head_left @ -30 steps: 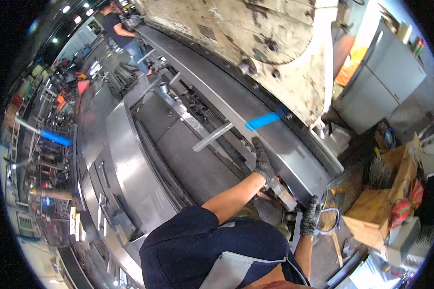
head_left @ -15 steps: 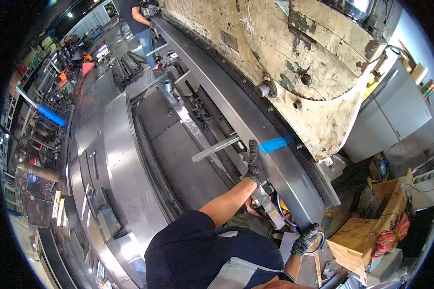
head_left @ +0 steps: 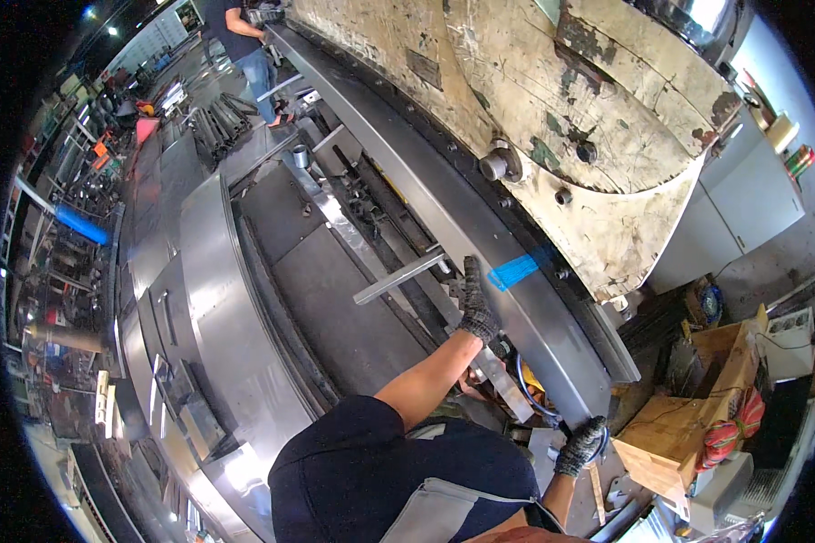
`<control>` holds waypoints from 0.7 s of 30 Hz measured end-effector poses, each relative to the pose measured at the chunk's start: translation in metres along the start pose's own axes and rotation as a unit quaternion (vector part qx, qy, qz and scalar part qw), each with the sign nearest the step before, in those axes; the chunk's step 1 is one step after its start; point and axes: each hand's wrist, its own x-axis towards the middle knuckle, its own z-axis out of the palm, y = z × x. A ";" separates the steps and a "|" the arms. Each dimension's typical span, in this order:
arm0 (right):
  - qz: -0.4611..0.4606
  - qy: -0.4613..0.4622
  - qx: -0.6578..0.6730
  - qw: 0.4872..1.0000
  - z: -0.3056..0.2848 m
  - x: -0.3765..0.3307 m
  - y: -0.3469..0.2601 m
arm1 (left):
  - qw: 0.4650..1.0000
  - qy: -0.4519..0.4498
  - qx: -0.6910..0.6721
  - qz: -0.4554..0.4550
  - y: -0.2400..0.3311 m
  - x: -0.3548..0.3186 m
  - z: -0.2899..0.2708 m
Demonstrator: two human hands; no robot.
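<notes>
Looking down through the head view: left hand, gloved, laid flat with fingers stretched along the near edge of the long steel sheet, just left of the blue tape mark, centre of the frame. Right hand, gloved too, lower right, curled closed at the sheet's near end beside a black hose; whether gripping sheet or hose, could not tell. Sheet itself lay slanting from upper left to lower right, tucked under the worn cream-painted press body and resting against the dark machine bed. Judged as mid-way: sheet already fed in and lined near the tape, final seating and the press stroke not yet done. Far upper left, another person stood at the sheet's far end. Lower right, a wooden crate sat well apart.
</notes>
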 end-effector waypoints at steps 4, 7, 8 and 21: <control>-0.087 0.035 -0.067 0.993 -0.003 0.017 0.031 | 1.000 -0.002 -0.004 0.010 0.006 -0.020 0.017; -0.073 0.006 -0.124 0.990 -0.016 0.030 0.058 | 1.000 0.000 -0.008 0.024 0.003 -0.020 0.019; -0.088 0.011 -0.116 0.989 -0.019 0.027 0.060 | 1.000 -0.013 -0.014 0.010 0.003 -0.025 0.022; -0.118 -0.012 -0.182 0.976 0.004 0.019 0.043 | 0.988 0.057 0.069 0.128 0.011 -0.054 0.036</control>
